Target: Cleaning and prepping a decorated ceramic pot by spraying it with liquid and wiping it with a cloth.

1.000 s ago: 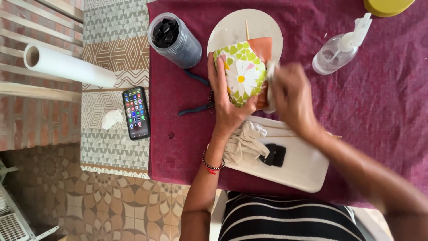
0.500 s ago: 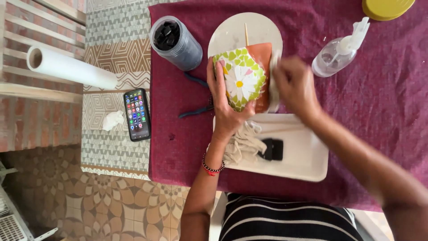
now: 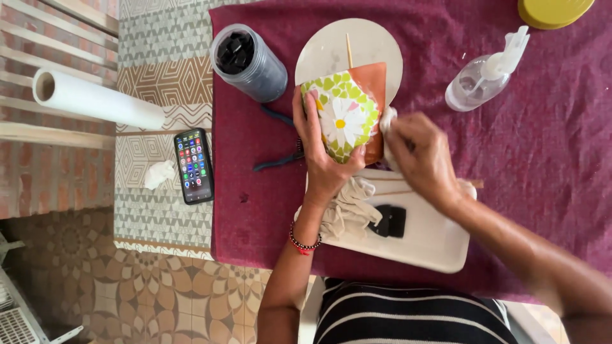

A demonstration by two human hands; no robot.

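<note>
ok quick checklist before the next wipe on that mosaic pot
1. Left hand grips the mosaic pot: ok.
2. Right hand holds a white cloth against the pot's side: ok.
3. Pot sits over the round white plate: ok.
4. Spray bottle lies apart from the hands: ok.
5. Thin wooden stick on the plate, close behind the pot: not ok.
6. Whether the cloth is damp: cannot tell.
</note>
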